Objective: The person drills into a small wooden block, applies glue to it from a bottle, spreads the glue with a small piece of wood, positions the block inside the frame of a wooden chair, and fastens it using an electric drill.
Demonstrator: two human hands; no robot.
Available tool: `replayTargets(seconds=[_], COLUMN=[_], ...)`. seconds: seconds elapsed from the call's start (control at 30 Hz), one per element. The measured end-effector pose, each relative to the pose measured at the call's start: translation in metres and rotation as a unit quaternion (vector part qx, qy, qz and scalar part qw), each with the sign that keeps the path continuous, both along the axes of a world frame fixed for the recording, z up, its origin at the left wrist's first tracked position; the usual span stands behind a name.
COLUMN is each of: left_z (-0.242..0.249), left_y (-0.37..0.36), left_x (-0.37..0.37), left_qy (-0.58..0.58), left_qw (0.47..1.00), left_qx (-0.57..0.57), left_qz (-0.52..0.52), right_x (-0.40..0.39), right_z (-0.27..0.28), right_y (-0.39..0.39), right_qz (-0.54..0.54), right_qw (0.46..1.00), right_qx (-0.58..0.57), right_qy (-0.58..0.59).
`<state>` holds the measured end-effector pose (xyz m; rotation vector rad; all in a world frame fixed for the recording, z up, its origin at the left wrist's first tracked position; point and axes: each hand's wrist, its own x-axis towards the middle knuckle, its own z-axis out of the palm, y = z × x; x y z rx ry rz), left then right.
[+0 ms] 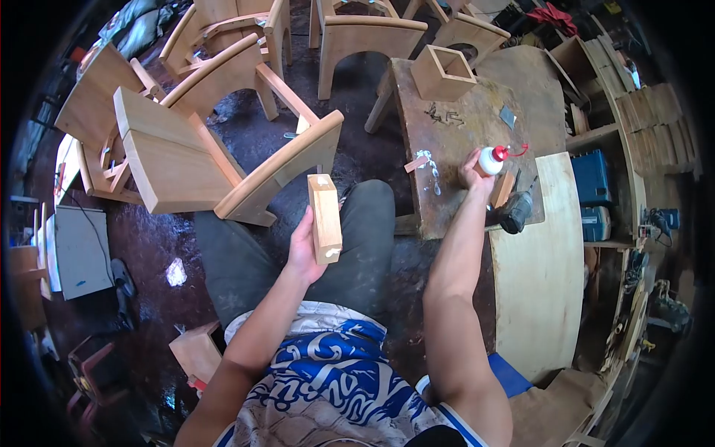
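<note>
My left hand is closed around a short wooden block, held upright above my lap. White glue shows in patches at the block's top and bottom ends. Over the work table, my right hand grips a white glue bottle with a red cap, its red tip hanging on a strap to the right. Beside that hand, white glue is smeared on the table around a small wood strip. A cordless drill lies just below the bottle, touching or close to another wood piece.
The wooden work table carries an open wooden box and several screws. A partly built chair stands in front of my left knee, with more chair frames behind. A pale board and a blue case are at right.
</note>
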<state>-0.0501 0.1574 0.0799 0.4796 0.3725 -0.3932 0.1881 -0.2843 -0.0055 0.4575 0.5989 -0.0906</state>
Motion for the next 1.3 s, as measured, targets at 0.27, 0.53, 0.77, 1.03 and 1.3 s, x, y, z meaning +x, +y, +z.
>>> replayTargets(seconds=[0.27,0.53,0.77,1.03,1.3], left_z=[-0.015,-0.013,-0.011,-0.014,-0.007], left_y=[0.003,0.000,0.003,0.006,0.022], left_x=[0.004,0.008,-0.005,-0.008,-0.016], left_qy=[-0.005,-0.036,-0.046,-0.035,-0.144], left_qw=[0.997,0.994,0.994,0.995,0.985], left_qx=[0.071,0.089,0.071,0.060,0.081], left_qz=[0.039,0.055,0.066,0.071,-0.049], right_x=[-0.042,-0.093,-0.087,-0.114,-0.199], right_z=[0.019,-0.001,-0.004,0.046,0.165], right_y=[0.062,0.180,0.168,0.147,0.229], right_qz=[-0.111,0.099,0.119,0.079,0.141], right_qw=[0.988,0.054,-0.133,0.072,0.496], right_qx=[-0.051,-0.987,-0.982,-0.994,-0.854], right_qy=[0.090,0.114,0.065,0.028,-0.066])
